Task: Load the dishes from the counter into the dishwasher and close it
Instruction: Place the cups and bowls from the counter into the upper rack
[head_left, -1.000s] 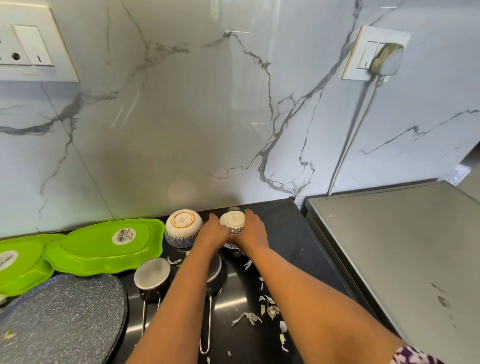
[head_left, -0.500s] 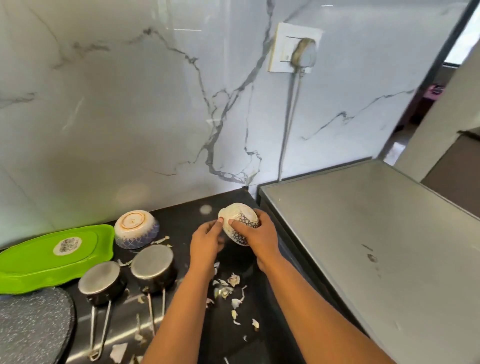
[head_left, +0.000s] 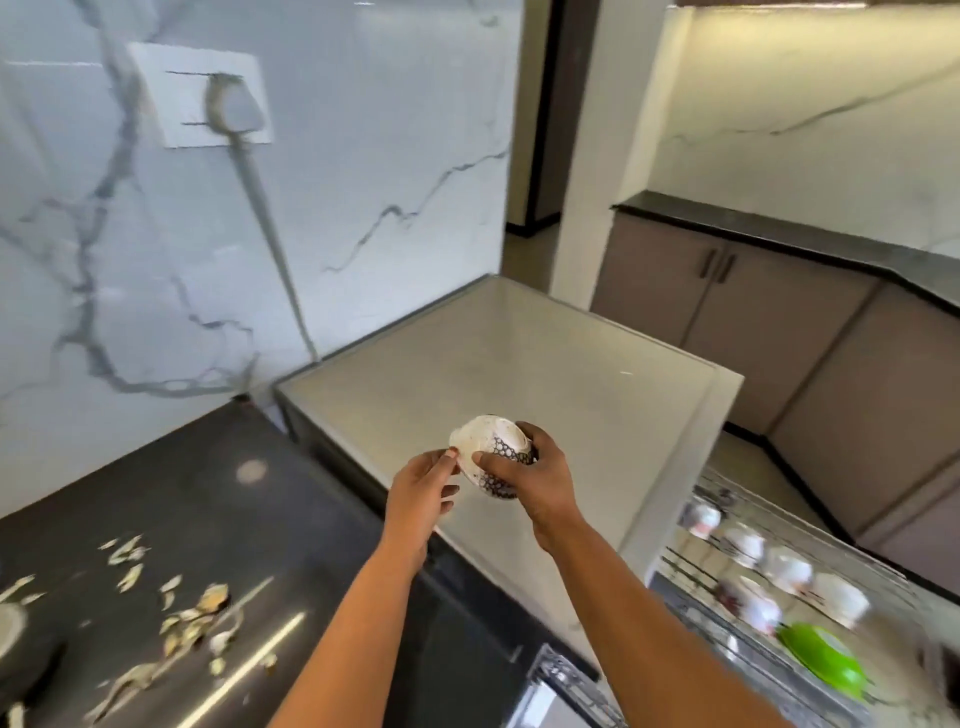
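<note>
Head view, bowl gripped between left hand, right hand

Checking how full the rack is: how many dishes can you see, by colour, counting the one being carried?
White patterned bowl, held by left hand and right hand: 1
White cups in the rack: about 5, blurred
Green dish in the rack: 1
Total: about 7

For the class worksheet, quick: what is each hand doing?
Left hand: fingers pinch the bowl rim.
Right hand: grips the bowl.
</note>
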